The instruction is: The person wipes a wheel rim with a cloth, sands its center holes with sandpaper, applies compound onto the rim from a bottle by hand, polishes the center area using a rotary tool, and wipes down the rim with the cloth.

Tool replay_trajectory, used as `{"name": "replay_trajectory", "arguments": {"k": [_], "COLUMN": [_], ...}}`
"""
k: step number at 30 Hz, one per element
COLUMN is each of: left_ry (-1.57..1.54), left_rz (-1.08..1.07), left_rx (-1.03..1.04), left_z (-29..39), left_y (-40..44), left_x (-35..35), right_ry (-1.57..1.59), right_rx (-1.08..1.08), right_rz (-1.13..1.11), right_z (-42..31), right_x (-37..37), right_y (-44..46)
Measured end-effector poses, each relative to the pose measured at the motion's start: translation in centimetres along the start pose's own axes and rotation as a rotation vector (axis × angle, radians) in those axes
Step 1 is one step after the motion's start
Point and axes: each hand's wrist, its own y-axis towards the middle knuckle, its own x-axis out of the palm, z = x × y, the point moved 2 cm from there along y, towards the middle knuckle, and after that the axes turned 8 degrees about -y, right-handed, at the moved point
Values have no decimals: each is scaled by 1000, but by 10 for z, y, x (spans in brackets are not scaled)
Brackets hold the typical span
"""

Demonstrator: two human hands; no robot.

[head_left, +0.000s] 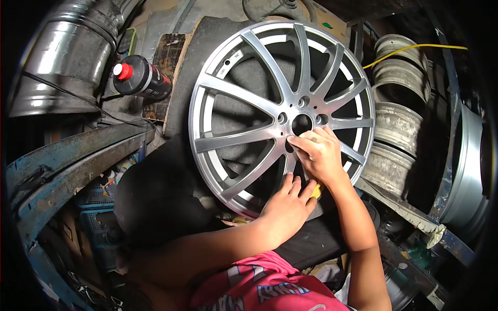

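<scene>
Wheel (pixel 293 111) sits mid-scene, silver, many spokes, face up toward the camera, far part over a grey mat (pixel 211 44). What bears its near edge is hidden.

Right hand (pixel 322 155) is at the hub, near side of the centre hole: thumb and forefinger close together, tips down beside a bolt hole. Can't tell if it pinches anything.

Left hand (pixel 288 211) is nearer, fingers slightly spread, fingertips resting on a near spoke. Small yellow piece (pixel 316 191) shows just beside those fingers, below the right wrist; mostly covered, can't tell what it is.

Around it: dark bottle (pixel 146 83) with red cap, left of the wheel, near the mat. Big shiny metal drum shape (pixel 72 65) at far left, thin black cable (pixel 62 92) running across it. Blue-painted metal frame (pixel 70 163) on the left, blue basket (pixel 93 220) below it.

Right side: column of worn rims (pixel 395 127), yellow cord (pixel 415 47) passing over the upper ones. Another silver rim (pixel 463 168) stands farther right. Pink shirt (pixel 270 287) at the near edge.
</scene>
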Motion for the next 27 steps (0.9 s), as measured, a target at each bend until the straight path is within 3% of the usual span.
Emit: {"name": "replay_trajectory", "arguments": {"k": [27], "left_ry": [6], "left_rz": [-12], "left_rx": [-6], "left_z": [3], "left_y": [0], "left_x": [0], "right_ry": [-11], "right_rx": [4], "right_rz": [17], "right_z": [-2], "right_x": [0], "right_y": [-2]}}
